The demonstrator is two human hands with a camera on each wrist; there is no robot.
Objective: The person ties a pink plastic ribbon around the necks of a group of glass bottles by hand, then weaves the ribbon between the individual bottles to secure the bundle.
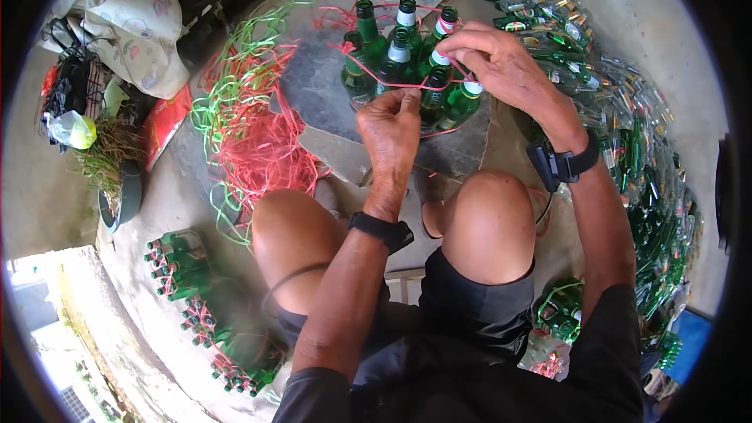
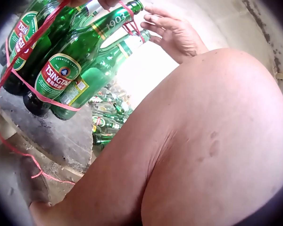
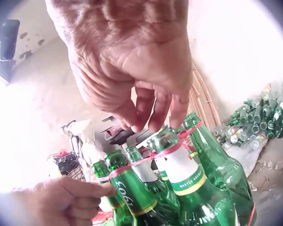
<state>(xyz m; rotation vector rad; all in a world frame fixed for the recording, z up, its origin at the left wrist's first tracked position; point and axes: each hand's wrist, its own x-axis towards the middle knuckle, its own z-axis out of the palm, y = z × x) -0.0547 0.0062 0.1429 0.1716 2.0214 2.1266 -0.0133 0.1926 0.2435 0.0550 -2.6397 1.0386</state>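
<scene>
A cluster of several green beer bottles (image 1: 399, 55) stands upright on a stone slab (image 1: 313, 70). Pink plastic string (image 2: 42, 96) circles their lower bodies, and more pink string (image 3: 172, 150) runs round their necks. My left hand (image 1: 389, 129) pinches the string at the near side of the necks, its index finger against a bottle (image 3: 132, 190) marked 1903. A loose tail of string hangs beside the slab in the left wrist view. Over the right-hand bottle necks, my right hand (image 1: 501, 66) has loosely bent, spread fingers, with fingertips (image 3: 153, 127) close to the bottle mouths.
A tangle of pink and green string (image 1: 258, 141) lies left of the slab. Tied bundles of green bottles (image 1: 184, 266) are on the floor at lower left. A big heap of bottles (image 1: 627, 141) lines the wall at right. My knees (image 1: 489, 227) flank the near side.
</scene>
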